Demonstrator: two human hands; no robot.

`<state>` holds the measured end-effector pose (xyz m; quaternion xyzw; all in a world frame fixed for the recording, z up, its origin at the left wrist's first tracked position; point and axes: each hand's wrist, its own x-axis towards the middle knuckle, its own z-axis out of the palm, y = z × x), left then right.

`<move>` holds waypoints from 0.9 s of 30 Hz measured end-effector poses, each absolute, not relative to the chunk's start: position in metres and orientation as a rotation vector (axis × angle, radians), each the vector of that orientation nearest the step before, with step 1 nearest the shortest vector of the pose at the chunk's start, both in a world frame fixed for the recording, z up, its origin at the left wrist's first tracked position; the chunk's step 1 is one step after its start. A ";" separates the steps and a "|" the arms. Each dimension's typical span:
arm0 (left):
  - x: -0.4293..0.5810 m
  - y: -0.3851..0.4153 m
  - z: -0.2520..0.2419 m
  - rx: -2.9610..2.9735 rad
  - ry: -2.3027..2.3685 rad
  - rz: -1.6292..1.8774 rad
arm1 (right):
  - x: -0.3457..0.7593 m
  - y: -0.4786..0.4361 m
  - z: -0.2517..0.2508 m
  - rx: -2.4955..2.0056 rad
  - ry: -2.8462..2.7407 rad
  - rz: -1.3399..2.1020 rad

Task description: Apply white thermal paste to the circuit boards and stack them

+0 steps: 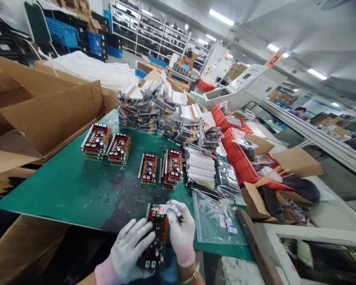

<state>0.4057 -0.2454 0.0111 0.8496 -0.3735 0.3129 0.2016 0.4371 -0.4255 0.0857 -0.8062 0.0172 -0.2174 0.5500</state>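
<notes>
A circuit board (157, 241) with black, red and orange parts is at the near edge of the green table, its lower end reaching past that edge. My left hand (132, 245), in a white glove, grips the board from the left, fingers laid over its side and thumb low down. In my gloved right hand (180, 227), a small white squeeze tube (165, 208) with red and blue print is pinched over the board's top end, by its white square parts. Whether the tube's tip touches the board is hard to tell.
More boards stand in stacks on the table (65, 186), such as one board stack (96, 142) at left. Behind them is a heap of metal profiles (163, 107). A plastic bag (216, 221) with small tubes lies right, beside a wooden bar (256, 245). Red bins (240, 158) stand beyond.
</notes>
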 end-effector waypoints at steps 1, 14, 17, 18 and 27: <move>0.406 -0.245 0.012 2.379 -1.044 0.870 | 0.438 -0.424 0.087 -1.934 0.011 -0.519; 0.409 -0.242 0.015 2.369 -1.084 0.864 | 0.420 -0.448 0.076 -2.075 -0.017 -0.865; 0.409 -0.244 0.019 2.351 -1.055 0.865 | 0.411 -0.448 0.065 -2.054 -0.121 -0.938; 0.409 -0.246 0.021 2.335 -1.028 0.867 | 0.408 -0.448 0.061 -2.058 -0.157 -0.952; 0.406 -0.246 0.017 2.359 -1.039 0.842 | 0.401 -0.445 0.066 -2.106 -0.415 -1.066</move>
